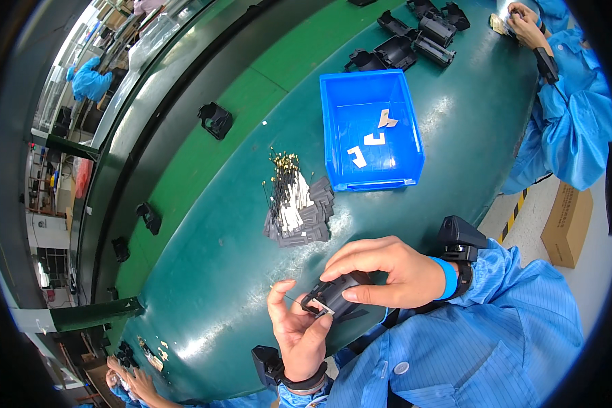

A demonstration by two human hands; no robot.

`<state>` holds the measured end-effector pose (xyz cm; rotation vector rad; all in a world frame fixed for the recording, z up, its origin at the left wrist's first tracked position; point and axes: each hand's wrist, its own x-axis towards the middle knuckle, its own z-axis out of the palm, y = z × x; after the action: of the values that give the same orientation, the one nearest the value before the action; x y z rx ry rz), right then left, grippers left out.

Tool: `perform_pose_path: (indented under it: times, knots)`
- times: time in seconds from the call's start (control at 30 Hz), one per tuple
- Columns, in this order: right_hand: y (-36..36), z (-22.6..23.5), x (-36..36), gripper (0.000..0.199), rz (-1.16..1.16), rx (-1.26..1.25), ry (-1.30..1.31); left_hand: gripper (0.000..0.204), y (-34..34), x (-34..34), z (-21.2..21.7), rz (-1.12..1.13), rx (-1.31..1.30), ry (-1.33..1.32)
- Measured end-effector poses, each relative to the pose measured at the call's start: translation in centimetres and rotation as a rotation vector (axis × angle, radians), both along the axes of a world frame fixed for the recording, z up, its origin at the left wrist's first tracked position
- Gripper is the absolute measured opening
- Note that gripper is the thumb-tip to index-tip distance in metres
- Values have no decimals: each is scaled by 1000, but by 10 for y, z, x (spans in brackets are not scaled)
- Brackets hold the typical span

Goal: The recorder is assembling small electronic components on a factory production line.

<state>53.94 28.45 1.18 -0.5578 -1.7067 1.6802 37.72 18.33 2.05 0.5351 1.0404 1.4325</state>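
Near the front edge of the table, both hands are closed around a black plastic housing. My left hand grips its left end between thumb and fingers, beside a small pale strip on the housing. My right hand holds the other end from above, with the thumb pressed along the side. A thin dark wire seems to stick out near my left fingertips. Just beyond my hands lies a pile of thin black cables with gold ends and white strips, on several flat dark grey pieces.
A blue plastic bin with a few white cut pieces stands beyond the pile. Several black housings lie at the far end. More housings rest on the green belt. Co-workers' hands are at far right and lower left.
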Motion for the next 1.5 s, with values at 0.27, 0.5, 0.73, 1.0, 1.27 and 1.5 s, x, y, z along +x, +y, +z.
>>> perform_pose_path:
  times: [0.27, 0.5, 0.73, 1.0, 1.27, 1.5]
  knots:
    - [0, 2, 0, 29, -8, 25, 16, 62, 0, 1, -2, 9, 0, -39]
    - [-1, 1, -2, 29, -16, 24, 29, 53, 4, 8, -3, 73, 33, 23]
    - [-1, -1, -2, 29, -26, 1, 30, 43, 2, 9, -11, 128, 90, 52]
    - [1, -1, -1, 28, -23, -4, 40, 49, 7, 9, -5, 83, 51, -78]
    - [1, -4, 2, 28, -40, -1, 54, 44, 7, 16, -10, 151, 105, 41]
    - [-2, -10, 3, 30, 5, -140, 130, 38, 6, 12, -10, 122, 77, -127]
